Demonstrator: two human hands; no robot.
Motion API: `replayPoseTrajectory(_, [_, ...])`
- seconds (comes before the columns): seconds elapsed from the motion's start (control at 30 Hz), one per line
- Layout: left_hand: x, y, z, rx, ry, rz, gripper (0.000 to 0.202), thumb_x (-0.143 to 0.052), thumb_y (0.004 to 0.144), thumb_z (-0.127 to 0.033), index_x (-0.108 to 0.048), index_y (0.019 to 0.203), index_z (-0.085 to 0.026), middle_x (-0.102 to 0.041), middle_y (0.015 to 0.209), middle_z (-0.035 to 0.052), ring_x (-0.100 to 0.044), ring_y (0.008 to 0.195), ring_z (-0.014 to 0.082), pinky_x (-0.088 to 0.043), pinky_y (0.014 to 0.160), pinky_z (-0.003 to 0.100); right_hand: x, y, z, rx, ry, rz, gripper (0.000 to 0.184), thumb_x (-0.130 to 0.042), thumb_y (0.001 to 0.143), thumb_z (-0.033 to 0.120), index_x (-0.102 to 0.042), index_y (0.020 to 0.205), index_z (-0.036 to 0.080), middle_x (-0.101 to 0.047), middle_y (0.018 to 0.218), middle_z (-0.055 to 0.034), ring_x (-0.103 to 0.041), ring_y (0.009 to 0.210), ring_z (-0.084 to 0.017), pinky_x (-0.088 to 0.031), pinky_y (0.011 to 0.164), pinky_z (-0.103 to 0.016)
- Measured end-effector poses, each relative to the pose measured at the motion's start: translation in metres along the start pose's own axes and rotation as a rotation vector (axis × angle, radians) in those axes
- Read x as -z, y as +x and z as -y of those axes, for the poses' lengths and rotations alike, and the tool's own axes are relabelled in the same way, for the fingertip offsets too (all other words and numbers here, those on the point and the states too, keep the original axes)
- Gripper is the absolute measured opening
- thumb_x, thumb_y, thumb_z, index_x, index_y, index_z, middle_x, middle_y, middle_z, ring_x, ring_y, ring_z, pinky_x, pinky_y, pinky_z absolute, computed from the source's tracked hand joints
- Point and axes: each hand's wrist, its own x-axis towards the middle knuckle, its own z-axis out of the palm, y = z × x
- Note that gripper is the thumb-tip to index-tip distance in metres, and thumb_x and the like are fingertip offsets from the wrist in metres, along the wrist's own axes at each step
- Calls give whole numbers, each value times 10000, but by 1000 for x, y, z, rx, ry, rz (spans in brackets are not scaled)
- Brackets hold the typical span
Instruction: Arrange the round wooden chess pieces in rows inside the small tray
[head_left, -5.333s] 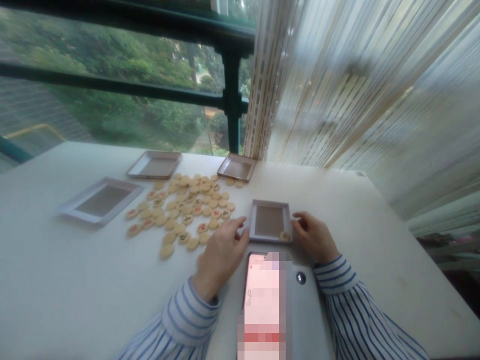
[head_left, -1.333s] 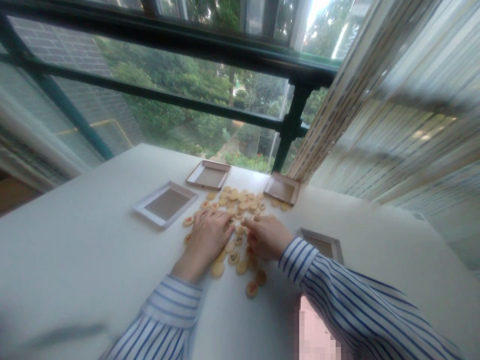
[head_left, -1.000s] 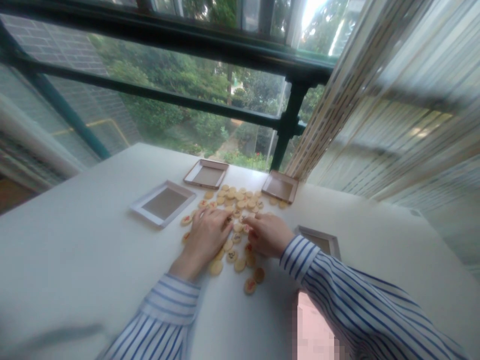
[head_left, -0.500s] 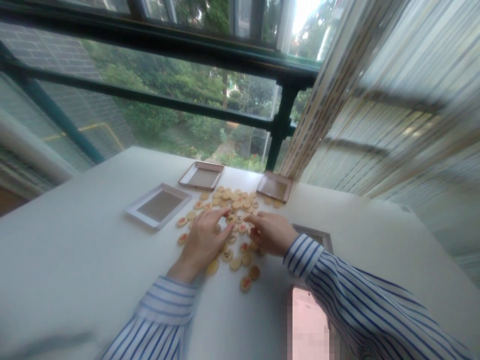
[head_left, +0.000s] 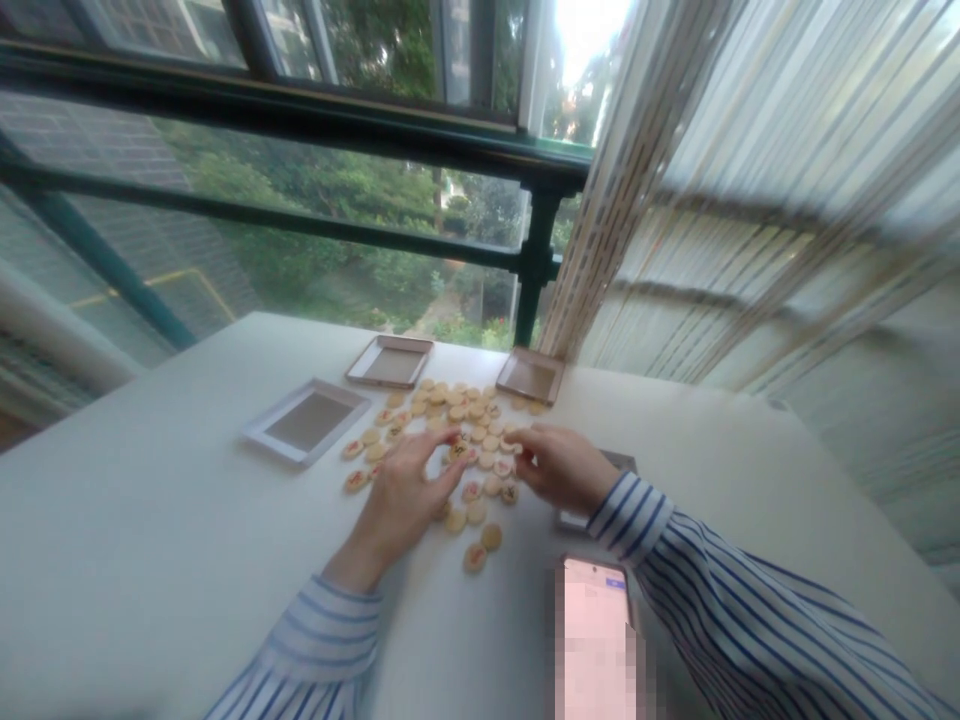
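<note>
Several round wooden game pieces (head_left: 457, 410) with red or black marks lie scattered on a white table (head_left: 150, 560). My left hand (head_left: 401, 495) rests on the near part of the pile, fingers stretched forward over the pieces. My right hand (head_left: 562, 465) sits at the pile's right edge with its fingers curled and pinched by a piece; what they hold is hidden. Both arms wear blue-striped white sleeves. A small tray (head_left: 626, 462) lies mostly hidden behind my right wrist.
Three shallow trays lie round the pile: a white-rimmed tray (head_left: 306, 423) at the left, a second tray (head_left: 388, 361) beyond it, a third tray (head_left: 530, 375) at the back right. A phone (head_left: 596, 640) lies near me. A window and a striped curtain (head_left: 712, 220) stand behind the table.
Both hands went from the near right tray into the pile of pieces. Over the last second the view tilted up and the hands drew slightly nearer, fingers still working among the pieces.
</note>
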Motion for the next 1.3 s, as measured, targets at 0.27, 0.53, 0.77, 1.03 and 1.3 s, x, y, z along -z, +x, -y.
replayPoseTrajectory(0.27, [-3,-4,-27,-42,-29,56,356,-542,788,-367,-541,1111,-220,-626,1031,55,-568,980,205,-440,876,371,10,-23,-16,-22,80,-72,319,-434,819,215,-573,1104,189,-633,891,-45,-563,752,-123,-392,718,-231])
replayPoseTrajectory(0.53, [-18,-9,-54,-82,-48,106,340,-538,797,-346,-535,1120,-239,-614,1076,41,-551,1012,199,-443,879,361,17,-48,-29,-48,161,-131,326,-441,801,196,-587,1092,178,-649,889,-42,-577,801,-134,-404,754,-245])
replayPoseTrajectory(0.77, [-31,-12,-72,-136,-71,125,324,-528,806,-339,-530,1113,-237,-628,1017,43,-567,965,191,-436,883,371,15,-70,-40,-108,242,-159,303,-461,793,197,-605,1060,186,-662,831,-25,-583,720,-122,-417,707,-238])
replayPoseTrajectory(1.03, [-45,-10,-85,-185,-108,148,333,-537,802,-302,-516,1122,-213,-626,1026,59,-563,971,192,-424,893,369,13,-87,-47,-126,309,-199,229,-465,798,205,-635,948,175,-651,740,-9,-560,636,-108,-407,629,-217])
replayPoseTrajectory(1.3, [-61,-5,-99,-237,-126,157,335,-566,784,-261,-516,1111,-215,-620,1028,47,-548,968,200,-429,860,379,6,-99,-61,-147,439,-242,195,-491,805,229,-637,925,182,-629,677,-1,-543,580,-104,-412,576,-216])
